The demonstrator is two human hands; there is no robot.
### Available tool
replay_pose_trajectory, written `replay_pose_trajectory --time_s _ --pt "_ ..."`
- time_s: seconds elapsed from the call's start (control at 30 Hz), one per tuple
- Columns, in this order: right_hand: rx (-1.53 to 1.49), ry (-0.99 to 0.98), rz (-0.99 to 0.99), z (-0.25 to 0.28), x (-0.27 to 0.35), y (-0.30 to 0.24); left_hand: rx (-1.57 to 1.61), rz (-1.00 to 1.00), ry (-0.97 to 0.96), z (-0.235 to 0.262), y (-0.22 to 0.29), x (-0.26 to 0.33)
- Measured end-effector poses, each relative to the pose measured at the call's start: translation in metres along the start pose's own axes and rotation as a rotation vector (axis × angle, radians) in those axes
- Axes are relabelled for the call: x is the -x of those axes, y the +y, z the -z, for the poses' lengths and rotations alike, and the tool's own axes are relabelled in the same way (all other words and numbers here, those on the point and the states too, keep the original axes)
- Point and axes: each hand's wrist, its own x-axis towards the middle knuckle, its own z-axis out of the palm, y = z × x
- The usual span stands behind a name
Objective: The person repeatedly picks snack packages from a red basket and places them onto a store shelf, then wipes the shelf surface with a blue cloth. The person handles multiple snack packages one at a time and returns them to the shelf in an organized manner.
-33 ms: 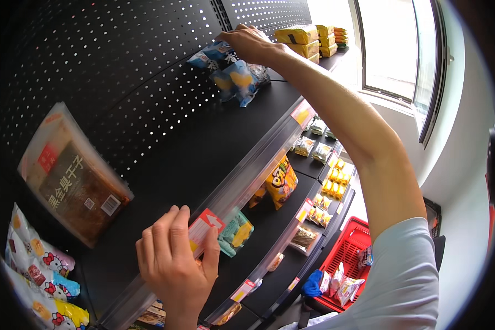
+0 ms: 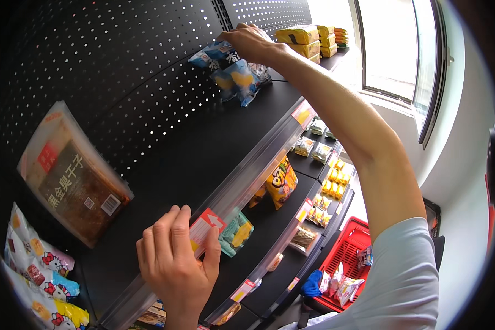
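**Right hand on the blue packets, left hand on the shelf rail**

The person's right hand (image 2: 251,41) is reaching far up to the back of the top shelf (image 2: 203,148), with fingers curled down over the top edge of the blue packets (image 2: 237,74). The hand is gripping them narrowly at that upper edge; how many packets it is actually pinching I cannot tell. The packets are hanging below the fingers, their long axes running from the hand down and toward the shelf front, tilted slightly left at the top against the pegboard (image 2: 121,71). They are glossy blue and white with yellow shapes printed on the front, and their lower ends are resting on the black shelf just beneath the grip.

Beyond the right hand, further along the shelf, yellow packs (image 2: 300,36) are standing in a stack by the window (image 2: 390,49).

The left hand (image 2: 173,264) is sitting much nearer, wrapped over the clear rail (image 2: 247,176) at the shelf's front edge, thumb beneath and fingers laid flat on top, touching a red and white tag (image 2: 206,223). Just right of it, below the rail, a teal packet (image 2: 235,234) is hanging. Left of this hand a large brown bag (image 2: 74,176) is leaning on the pegboard, with cartoon-cat packets (image 2: 38,269) below it. Down to the right a red basket (image 2: 352,250) is holding a few snacks.
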Motion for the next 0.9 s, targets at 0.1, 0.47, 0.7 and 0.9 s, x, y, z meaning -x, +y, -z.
replay_pose_trajectory --time_s 0.1,0.47,0.7,0.9 --pt "-0.006 0.033 0.088 0.007 0.001 0.014 -0.007 -0.002 0.015 0.000 -0.001 -0.002" --pt "-0.079 0.345 -0.302 0.176 0.184 0.078 0.004 -0.047 0.036 -0.008 0.011 -0.005" --pt "0.050 -0.024 -0.777 0.252 0.470 0.055 -0.023 -0.087 -0.038 -0.015 0.003 0.000" --pt "0.075 -0.420 -1.041 0.186 0.700 -0.019 -0.173 -0.149 -0.072 -0.019 -0.032 0.009"
